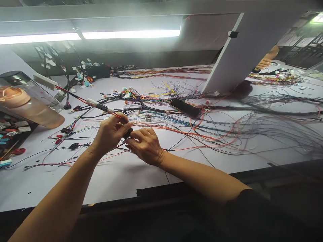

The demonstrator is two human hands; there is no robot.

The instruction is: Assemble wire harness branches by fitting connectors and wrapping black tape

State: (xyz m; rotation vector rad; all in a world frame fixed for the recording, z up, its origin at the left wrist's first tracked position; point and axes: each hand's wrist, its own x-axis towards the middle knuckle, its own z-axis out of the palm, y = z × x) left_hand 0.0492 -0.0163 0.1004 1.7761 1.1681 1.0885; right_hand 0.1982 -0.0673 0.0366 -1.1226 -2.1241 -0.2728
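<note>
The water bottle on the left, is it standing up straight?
No, the water bottle lies tilted on its side at the table's left edge, away from both hands.

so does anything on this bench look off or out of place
One thing stands out: a clear drink bottle with brownish liquid lies tipped on its side at the left edge of the white table, beside the loose wires. No spill shows. The left hand and right hand pinch a small black connector.

No legible text or labels.
</note>
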